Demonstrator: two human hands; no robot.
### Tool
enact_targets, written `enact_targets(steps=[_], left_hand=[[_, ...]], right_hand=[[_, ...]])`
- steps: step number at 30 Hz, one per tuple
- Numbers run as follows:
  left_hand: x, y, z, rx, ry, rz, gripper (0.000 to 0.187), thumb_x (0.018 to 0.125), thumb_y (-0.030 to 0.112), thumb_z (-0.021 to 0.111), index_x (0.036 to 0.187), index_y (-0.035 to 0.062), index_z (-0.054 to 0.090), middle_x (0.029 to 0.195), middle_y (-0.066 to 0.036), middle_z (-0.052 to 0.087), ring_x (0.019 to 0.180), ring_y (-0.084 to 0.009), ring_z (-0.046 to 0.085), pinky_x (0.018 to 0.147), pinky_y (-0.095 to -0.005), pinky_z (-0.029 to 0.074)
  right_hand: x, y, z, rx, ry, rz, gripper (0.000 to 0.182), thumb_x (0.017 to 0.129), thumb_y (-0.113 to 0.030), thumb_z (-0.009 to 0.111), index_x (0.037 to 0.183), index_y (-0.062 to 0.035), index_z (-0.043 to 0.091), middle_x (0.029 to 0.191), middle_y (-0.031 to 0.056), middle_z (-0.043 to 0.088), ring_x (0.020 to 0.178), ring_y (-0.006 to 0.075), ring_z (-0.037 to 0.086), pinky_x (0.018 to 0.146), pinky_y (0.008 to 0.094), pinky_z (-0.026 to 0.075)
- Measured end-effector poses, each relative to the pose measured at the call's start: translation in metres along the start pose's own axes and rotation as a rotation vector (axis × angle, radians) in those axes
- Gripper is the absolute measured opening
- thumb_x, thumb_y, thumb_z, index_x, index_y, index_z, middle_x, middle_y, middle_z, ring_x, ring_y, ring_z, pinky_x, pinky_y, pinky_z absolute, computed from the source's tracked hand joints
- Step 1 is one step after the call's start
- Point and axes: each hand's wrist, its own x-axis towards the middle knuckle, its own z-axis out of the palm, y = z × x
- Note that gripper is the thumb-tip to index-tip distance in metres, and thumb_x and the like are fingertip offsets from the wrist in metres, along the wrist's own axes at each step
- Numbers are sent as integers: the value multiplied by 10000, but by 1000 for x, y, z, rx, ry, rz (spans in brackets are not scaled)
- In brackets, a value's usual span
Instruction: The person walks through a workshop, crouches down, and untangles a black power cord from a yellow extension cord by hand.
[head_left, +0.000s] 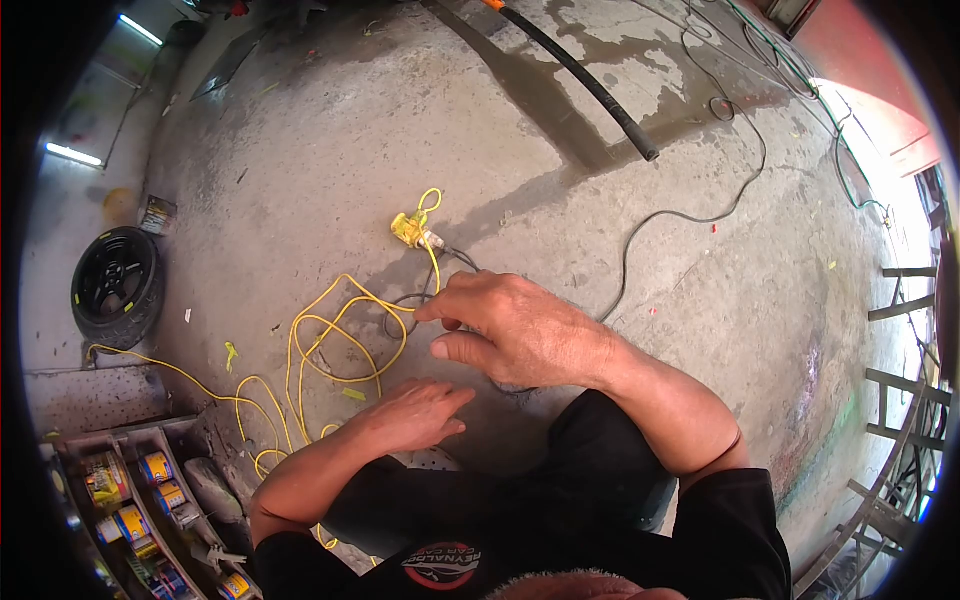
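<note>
My right hand (515, 325) reaches out over the floor in the middle, its thumb apart from the bent fingers. The index fingertip overlaps a yellow extension cord (345, 278), which lies in loose loops on the concrete. Beyond that hand sits a yellow multi-outlet cord end (408, 230), with a pale plug (433, 241) and a dark cable at it. My left hand (415, 413) hovers nearer my lap, fingers loosely stretched and apart, with nothing in them. The cord's loops lie just to its left.
A black hose (585, 80) lies ahead, and a dark cable (690, 215) snakes across the right. On the left a wheel with tire (117, 283) leans against the wall. A shelf of cans (125, 525) stands lower left; a metal rack (905, 430) lines the right.
</note>
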Motion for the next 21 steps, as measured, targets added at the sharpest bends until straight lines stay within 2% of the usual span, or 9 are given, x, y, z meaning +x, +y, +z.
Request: enact_targets(steps=[21], left_hand=[[2, -3, 4, -12, 38, 27, 568, 991, 316, 762, 1453, 24, 608, 1117, -207, 727, 1079, -410, 721, 939, -548, 564]], right_hand=[[-1, 2, -2, -5, 15, -20, 348, 945, -151, 799, 1254, -3, 738, 1027, 184, 720, 969, 399, 719, 839, 510, 576]])
